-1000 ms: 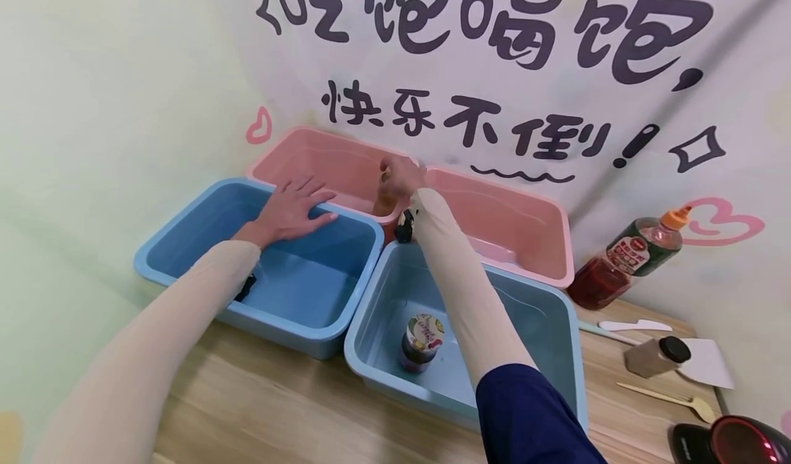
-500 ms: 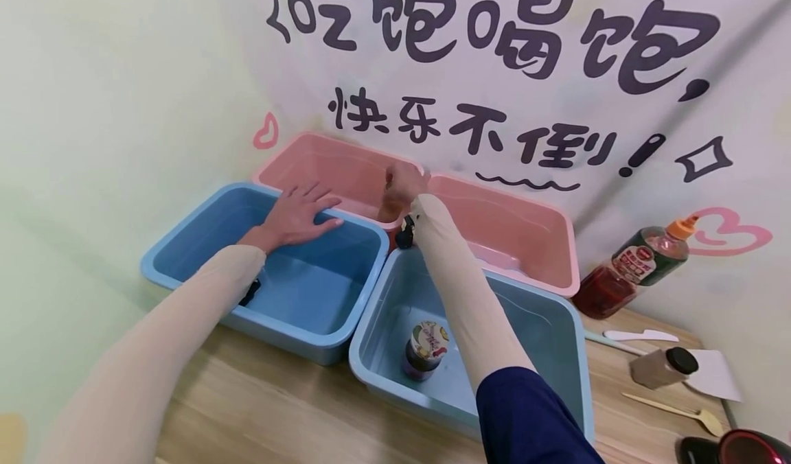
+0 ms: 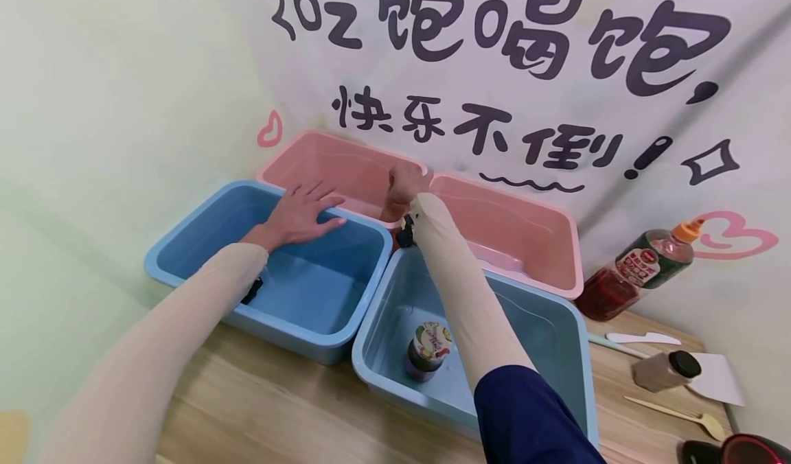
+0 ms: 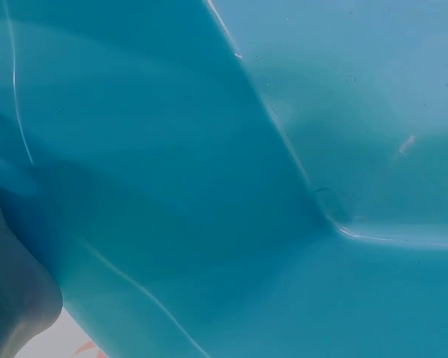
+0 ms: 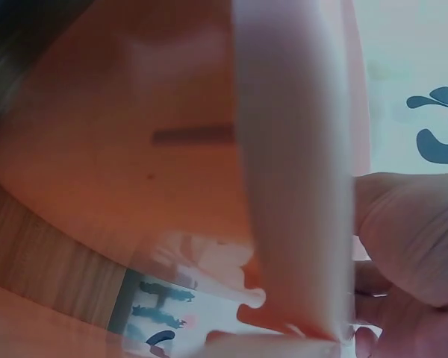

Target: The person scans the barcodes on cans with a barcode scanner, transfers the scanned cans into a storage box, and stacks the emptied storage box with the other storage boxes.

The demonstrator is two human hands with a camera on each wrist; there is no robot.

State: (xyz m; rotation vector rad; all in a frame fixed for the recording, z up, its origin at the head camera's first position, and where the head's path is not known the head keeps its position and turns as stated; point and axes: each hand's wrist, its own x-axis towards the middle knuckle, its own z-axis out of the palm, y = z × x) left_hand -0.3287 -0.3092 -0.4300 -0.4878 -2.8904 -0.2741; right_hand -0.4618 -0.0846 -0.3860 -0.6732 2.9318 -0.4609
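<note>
In the head view my right hand point(image 3: 409, 181) reaches down into the right end of the left pink bin point(image 3: 346, 145). Its fingers point downward beside a brownish shape point(image 3: 393, 210) too unclear to name. The right wrist view shows this hand at the pink rim point(image 5: 295, 171), with whatever lies at its fingertips hidden. My left hand point(image 3: 298, 215) lies with fingers spread over the far rim of the left blue bin point(image 3: 309, 333). A jar point(image 3: 428, 351) with a colourful patterned lid and dark contents stands in the right blue bin point(image 3: 395, 392), under my right forearm.
Another pink bin point(image 3: 513, 217) adjoins on the right. Beyond the bins are a red sauce bottle point(image 3: 636, 272) with an orange nozzle, a white knife point(image 3: 643, 338), a black-capped jar point(image 3: 666, 370), a spatula point(image 3: 717, 379) and a pale spoon point(image 3: 680, 414). A wall hanging rises behind.
The head view has shifted slightly, so the scene sits a little further right. A small greenish bit seen at my right fingers is now out of sight. My left hand keeps its place.
</note>
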